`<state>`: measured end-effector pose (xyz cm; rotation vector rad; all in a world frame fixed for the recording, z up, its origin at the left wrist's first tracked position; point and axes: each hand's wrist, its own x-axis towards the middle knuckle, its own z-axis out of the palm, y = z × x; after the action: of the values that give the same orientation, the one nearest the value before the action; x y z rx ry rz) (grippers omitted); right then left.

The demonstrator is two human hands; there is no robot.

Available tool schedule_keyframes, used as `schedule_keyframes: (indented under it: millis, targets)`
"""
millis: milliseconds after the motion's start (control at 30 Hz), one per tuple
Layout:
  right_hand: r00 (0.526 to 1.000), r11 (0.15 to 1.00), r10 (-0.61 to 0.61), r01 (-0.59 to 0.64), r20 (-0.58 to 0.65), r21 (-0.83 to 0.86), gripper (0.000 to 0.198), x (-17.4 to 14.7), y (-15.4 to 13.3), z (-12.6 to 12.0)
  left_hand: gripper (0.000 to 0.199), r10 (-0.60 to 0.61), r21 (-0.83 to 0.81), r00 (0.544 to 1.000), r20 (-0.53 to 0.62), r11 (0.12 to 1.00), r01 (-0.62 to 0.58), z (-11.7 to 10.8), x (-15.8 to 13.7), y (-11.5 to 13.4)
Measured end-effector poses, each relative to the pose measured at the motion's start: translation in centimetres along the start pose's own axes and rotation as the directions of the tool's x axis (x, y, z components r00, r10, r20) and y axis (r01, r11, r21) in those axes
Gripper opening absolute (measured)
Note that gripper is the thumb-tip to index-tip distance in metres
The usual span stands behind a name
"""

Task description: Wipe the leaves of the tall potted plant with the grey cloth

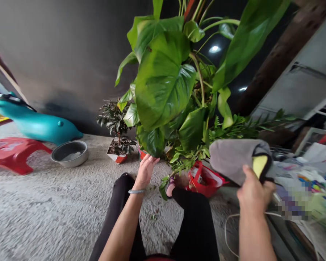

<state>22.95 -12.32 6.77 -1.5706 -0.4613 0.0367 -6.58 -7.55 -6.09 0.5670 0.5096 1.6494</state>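
My left hand (146,169), with a bangle at the wrist, reaches up to the lower edge of a drooping green leaf (152,141). Its fingers are stretched out at the leaf's tip; whether they touch it I cannot tell. My right hand (254,194) grips a folded grey cloth (230,156) with a yellow patch and dark edging, held up right of the plant. Large glossy leaves of the potted plant (163,79) fill the middle of the view, and its pot is mostly hidden behind them.
A small potted shrub (118,146) stands left of the big plant, near a grey metal basin (70,154), a red plastic stool (15,150) and a teal inflatable animal (40,119). A red bag (206,181) sits by my foot. Clutter and a white cable (226,232) lie at right.
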Motion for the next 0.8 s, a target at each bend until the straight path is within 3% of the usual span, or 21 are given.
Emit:
schedule_keyframes:
  millis: [67, 133, 167, 233, 300, 333, 367, 400, 467, 533, 567, 633, 667, 733, 800]
  targets:
    - [0.995, 0.998, -0.05, 0.046, 0.081, 0.053, 0.048, -0.4, -1.6, 3.6, 0.038, -0.037, 0.014, 0.999, 0.008, 0.999, 0.037, 0.4, -0.2, -0.7]
    - [0.952, 0.997, -0.08, 0.076, 0.296, 0.025, 0.04, -2.8, -1.5, 6.2, 0.038, -0.063, 0.023, 0.998, 0.007, 0.998, 0.063, 0.4, -0.3, -1.5]
    - [0.902, 0.995, -0.091, 0.098, 0.422, 0.003, 0.036, -4.4, -0.7, 6.7, 0.038, -0.069, 0.026, 0.998, 0.003, 0.997, 0.069, 0.3, -0.3, -1.9]
    - [0.751, 0.988, -0.086, 0.148, 0.655, -0.04, 0.029, -7.7, 1.8, 6.0, 0.039, -0.087, 0.046, 0.996, -0.017, 0.995, 0.088, -0.5, -0.1, -2.7]
    - [0.595, 0.982, -0.023, 0.165, 0.804, -0.093, 0.029, -9.9, 4.8, 3.3, 0.044, -0.122, 0.101, 0.99, -0.072, 0.986, 0.129, -1.8, 0.2, -3.8]
    - [0.558, 0.981, 0.031, 0.142, 0.829, -0.132, 0.031, -10.2, 6.0, 1.6, 0.047, -0.142, 0.143, 0.983, -0.113, 0.977, 0.158, -2.6, 0.4, -4.5]
    - [0.557, 0.976, 0.098, 0.107, 0.825, -0.188, 0.033, -9.9, 6.9, -0.2, 0.05, -0.162, 0.187, 0.974, -0.158, 0.964, 0.19, -3.4, 0.6, -5.3]
    - [0.593, 0.966, 0.164, 0.066, 0.789, -0.25, 0.035, -9.0, 7.4, -1.9, 0.051, -0.178, 0.226, 0.964, -0.199, 0.948, 0.222, -4.2, 0.8, -6.3]
    - [0.749, 0.948, 0.221, -0.014, 0.624, -0.319, 0.039, -6.0, 7.2, -4.3, 0.05, -0.204, 0.267, 0.945, -0.257, 0.925, 0.272, -5.5, 0.9, -8.5]
    - [0.914, 0.974, 0.115, -0.027, 0.389, -0.226, 0.046, -2.3, 5.7, -4.7, 0.048, -0.217, 0.257, 0.939, -0.267, 0.923, 0.286, -6.5, 0.6, -11.1]
    - [0.962, 0.99, 0.03, 0.009, 0.273, -0.141, 0.05, -0.8, 4.9, -4.1, 0.046, -0.224, 0.249, 0.942, -0.249, 0.925, 0.286, -6.9, 0.2, -12.4]
    - [0.986, 0.994, -0.105, 0.11, 0.128, -0.028, 0.053, 1.2, 3.8, -1.8, 0.04, -0.258, 0.274, 0.95, -0.175, 0.914, 0.299, -7.4, -0.8, -14.7]
    - [0.98, 0.989, -0.138, 0.145, 0.144, -0.042, 0.051, 1.4, 3.7, -0.4, 0.036, -0.296, 0.315, 0.948, -0.12, 0.894, 0.319, -7.5, -1.3, -15.6]
    - [0.938, 0.97, -0.131, 0.189, 0.32, -0.155, 0.044, 0.2, 4.4, 2.3, 0.03, -0.394, 0.42, 0.919, -0.021, 0.83, 0.366, -7.7, -2.4, -17.0]
    - [0.851, 0.942, -0.084, 0.237, 0.518, -0.237, 0.038, -2.6, 6.2, 3.6, 0.026, -0.475, 0.496, 0.88, 0.029, 0.771, 0.4, -7.7, -3.2, -17.4]
